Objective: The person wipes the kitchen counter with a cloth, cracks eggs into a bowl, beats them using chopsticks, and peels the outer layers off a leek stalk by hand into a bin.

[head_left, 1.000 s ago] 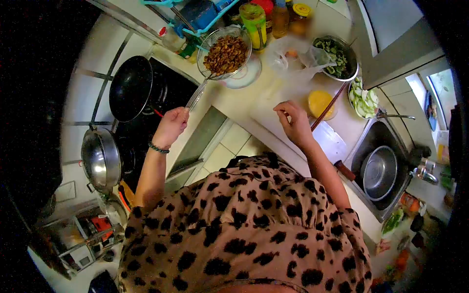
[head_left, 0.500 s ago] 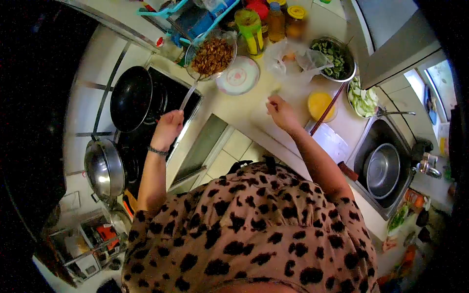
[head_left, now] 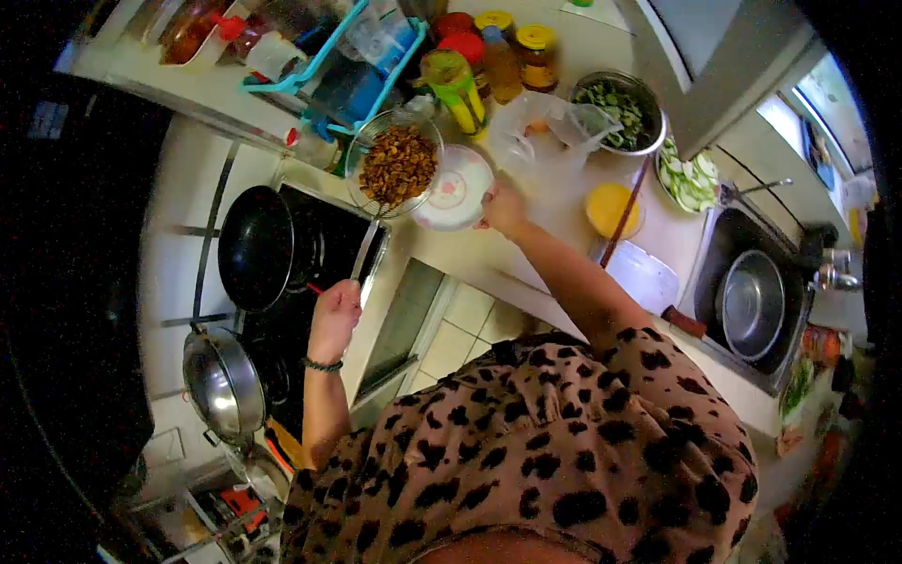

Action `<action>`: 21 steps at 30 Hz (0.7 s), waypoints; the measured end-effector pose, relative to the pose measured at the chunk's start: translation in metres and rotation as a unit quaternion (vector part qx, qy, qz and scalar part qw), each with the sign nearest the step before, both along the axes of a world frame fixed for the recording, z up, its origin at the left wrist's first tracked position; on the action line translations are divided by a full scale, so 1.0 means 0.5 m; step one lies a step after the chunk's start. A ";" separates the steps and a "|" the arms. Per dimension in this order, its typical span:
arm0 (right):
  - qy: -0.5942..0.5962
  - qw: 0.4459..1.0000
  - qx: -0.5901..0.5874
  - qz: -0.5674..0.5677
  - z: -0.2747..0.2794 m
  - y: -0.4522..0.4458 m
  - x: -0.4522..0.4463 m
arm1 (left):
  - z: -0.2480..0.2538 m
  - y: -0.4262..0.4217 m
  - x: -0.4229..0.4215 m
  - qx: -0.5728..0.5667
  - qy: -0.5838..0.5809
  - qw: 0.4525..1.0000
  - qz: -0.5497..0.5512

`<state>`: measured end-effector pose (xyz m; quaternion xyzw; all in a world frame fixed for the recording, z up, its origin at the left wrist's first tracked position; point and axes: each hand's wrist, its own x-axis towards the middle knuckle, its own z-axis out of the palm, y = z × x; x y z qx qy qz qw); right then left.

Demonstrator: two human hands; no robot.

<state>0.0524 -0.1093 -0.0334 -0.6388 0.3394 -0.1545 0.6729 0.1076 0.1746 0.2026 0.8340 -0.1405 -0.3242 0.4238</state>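
My left hand (head_left: 335, 320) is closed around the handle of a strainer (head_left: 367, 250). Its round mesh head holds a heap of small browned pieces (head_left: 398, 167), held up near the back of the counter and partly overlapping a plate. That white plate (head_left: 449, 212) has a pinkish pattern in its middle and lies just right of the strainer. My right hand (head_left: 505, 209) grips the plate's right rim, its fingertips partly hidden at the edge. A translucent plastic bag (head_left: 536, 127) sits behind my right hand.
On the left, a black frying pan (head_left: 256, 248) and a lidded steel pot (head_left: 225, 383) stand on the stove. To the right are a bowl of yellow liquid (head_left: 609, 209), chopsticks (head_left: 626, 222), leafy greens (head_left: 620, 111), sliced vegetables (head_left: 691, 181) and a sink with a metal basin (head_left: 752, 305).
My right hand has moved left from over the counter to the plate's rim. The left hand keeps hold of the strainer. The whole view has shifted slightly.
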 end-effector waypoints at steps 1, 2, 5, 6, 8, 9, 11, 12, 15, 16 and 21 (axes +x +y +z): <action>-0.022 0.998 0.004 0.052 -0.032 -0.007 -0.013 | 0.000 0.003 0.003 0.000 0.005 1.000 -0.010; -0.017 0.999 0.003 0.040 0.004 -0.006 -0.052 | -0.001 0.005 0.008 -0.009 -0.009 1.000 -0.015; 0.003 0.997 0.079 0.004 0.118 0.015 -0.209 | 0.024 -0.017 -0.014 -0.028 -0.022 0.999 -0.016; 0.024 0.999 0.012 0.038 0.123 0.009 -0.265 | 0.032 -0.021 -0.020 -0.012 -0.014 1.000 0.000; 0.036 0.999 -0.025 0.001 0.173 -0.003 -0.405 | 0.035 -0.038 -0.015 -0.016 -0.001 0.999 -0.043; 0.043 0.998 -0.043 -0.018 0.214 -0.010 -0.475 | 0.028 -0.037 -0.012 -0.028 0.002 0.995 -0.095; 0.105 0.991 -0.003 -0.085 0.266 -0.029 -0.608 | 0.054 -0.086 -0.058 0.006 0.003 0.995 -0.100; 0.085 0.987 -0.029 -0.133 0.289 -0.037 -0.670 | 0.052 -0.093 -0.073 -0.001 0.018 0.992 -0.127; 0.133 0.953 0.065 -0.264 0.265 -0.095 -0.874 | 0.059 -0.157 -0.141 0.020 0.025 0.983 -0.181; 0.137 0.943 -0.103 -0.285 0.205 -0.125 -0.955 | 0.045 -0.161 -0.165 0.008 0.035 0.982 -0.185; 0.364 0.822 -0.272 -0.342 0.255 -0.266 -1.178 | 0.048 -0.254 -0.338 0.023 0.031 0.969 -0.245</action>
